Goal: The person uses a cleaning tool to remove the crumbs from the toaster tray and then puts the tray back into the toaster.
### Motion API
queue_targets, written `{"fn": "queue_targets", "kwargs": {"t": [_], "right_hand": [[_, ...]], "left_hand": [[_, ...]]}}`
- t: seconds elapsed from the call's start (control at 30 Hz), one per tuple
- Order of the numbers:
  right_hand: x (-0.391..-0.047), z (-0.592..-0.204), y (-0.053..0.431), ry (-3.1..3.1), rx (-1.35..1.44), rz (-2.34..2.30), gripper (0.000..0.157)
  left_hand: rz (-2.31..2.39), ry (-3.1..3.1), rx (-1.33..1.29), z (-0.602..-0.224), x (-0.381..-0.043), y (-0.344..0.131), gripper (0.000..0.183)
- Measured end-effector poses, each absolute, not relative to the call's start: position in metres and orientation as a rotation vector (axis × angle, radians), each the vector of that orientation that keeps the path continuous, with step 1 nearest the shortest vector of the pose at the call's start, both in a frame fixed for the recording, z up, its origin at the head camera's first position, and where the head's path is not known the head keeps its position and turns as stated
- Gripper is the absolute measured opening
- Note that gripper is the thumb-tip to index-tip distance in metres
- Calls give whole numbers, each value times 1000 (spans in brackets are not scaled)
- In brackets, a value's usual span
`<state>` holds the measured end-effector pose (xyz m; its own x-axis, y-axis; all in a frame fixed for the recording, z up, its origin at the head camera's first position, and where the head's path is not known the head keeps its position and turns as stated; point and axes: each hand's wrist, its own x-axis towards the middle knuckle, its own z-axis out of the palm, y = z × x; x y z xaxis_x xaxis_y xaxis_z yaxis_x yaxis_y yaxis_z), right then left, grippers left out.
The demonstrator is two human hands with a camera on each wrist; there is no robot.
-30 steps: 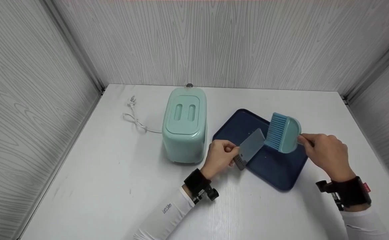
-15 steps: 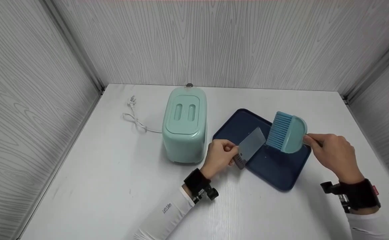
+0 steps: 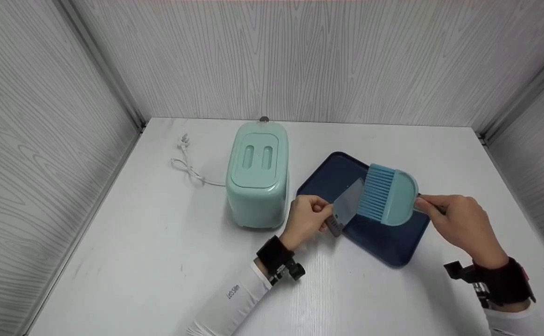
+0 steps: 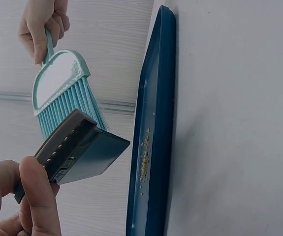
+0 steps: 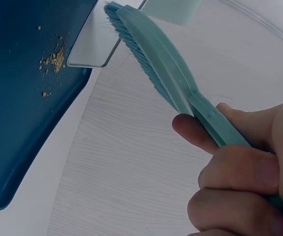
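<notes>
My left hand pinches the dark slotted end of a flat, thin crumb tray, which tilts over the near-left edge of a navy serving tray. In my right hand is the handle of a mint-green hand brush. Its blue bristles overlap the crumb tray's far side in the head view; whether they touch it I cannot tell. Yellowish-brown crumbs lie in a small heap on the navy tray, close to the crumb tray's end in the right wrist view.
Left of the navy tray stands a mint-green toaster with a two-slot lid on top. Its white cord and plug lie on the white table to the left. Grey wood-grain panels enclose the back and sides.
The brush first shifted right, away from the crumb tray, then came back left and nearer, its bristles now over the crumb tray's edge. My left hand and the crumb tray have hardly moved.
</notes>
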<state>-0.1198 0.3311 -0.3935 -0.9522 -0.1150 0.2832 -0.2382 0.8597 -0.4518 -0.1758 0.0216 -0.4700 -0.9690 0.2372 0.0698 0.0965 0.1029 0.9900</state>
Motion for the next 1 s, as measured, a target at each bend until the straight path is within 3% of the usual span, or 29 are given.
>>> {"fn": "queue_targets", "kwargs": {"t": [0.53, 1.0], "right_hand": [[-106, -395, 303, -2813, 354, 773, 24], [-109, -404, 309, -2814, 331, 639, 25]], "left_hand": [[1982, 2303, 365, -470, -176, 22, 9], [1997, 2284, 315, -469, -175, 24, 9]]}}
